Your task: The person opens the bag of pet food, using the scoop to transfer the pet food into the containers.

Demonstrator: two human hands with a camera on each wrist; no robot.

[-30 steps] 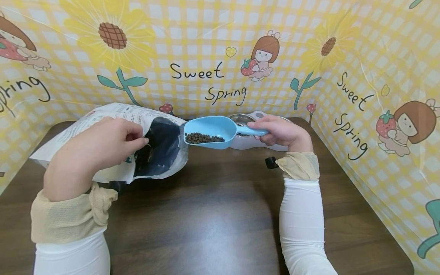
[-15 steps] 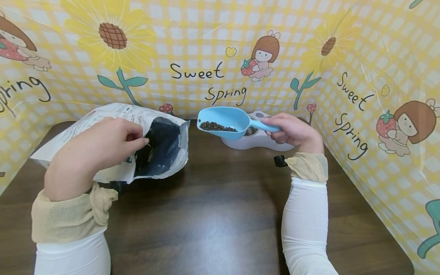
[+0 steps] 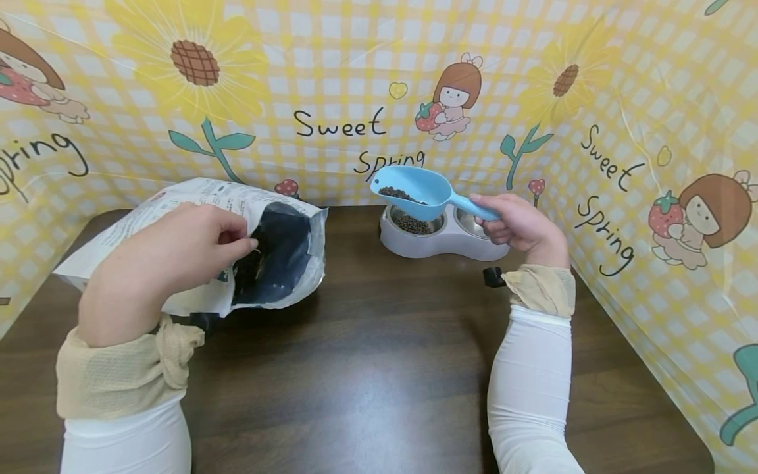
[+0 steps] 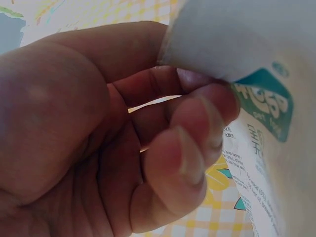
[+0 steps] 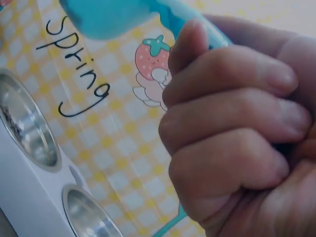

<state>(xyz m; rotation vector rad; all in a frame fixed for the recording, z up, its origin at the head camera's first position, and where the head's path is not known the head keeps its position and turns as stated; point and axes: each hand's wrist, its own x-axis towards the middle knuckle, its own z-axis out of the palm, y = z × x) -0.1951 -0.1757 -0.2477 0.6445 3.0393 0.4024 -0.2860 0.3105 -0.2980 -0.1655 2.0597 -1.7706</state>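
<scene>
My right hand (image 3: 518,224) grips the handle of a light blue scoop (image 3: 417,187), its fingers curled round it in the right wrist view. Brown kibble (image 3: 398,193) lies in the scoop, which hangs above the left bowl of a white double pet bowl (image 3: 447,245). That steel bowl has kibble (image 3: 411,225) in it; the right steel bowl (image 3: 469,222) is partly hidden by the scoop and hand. On the left, my left hand (image 3: 177,247) pinches the edge of the open mouth of a white pet food bag (image 3: 201,191). The bag lies on its side, showing a dark lining.
A brown wooden table (image 3: 355,355) carries the bag and the double bowl. Yellow checked cloth (image 3: 331,72) with printed sunflowers rises behind and at the sides. A small black piece (image 3: 493,276) sits by the right wrist band.
The right hand has carried the scoop of kibble rightward and up from the bag's mouth to over the left bowl, tilting it somewhat. The left hand and bag have stayed put.
</scene>
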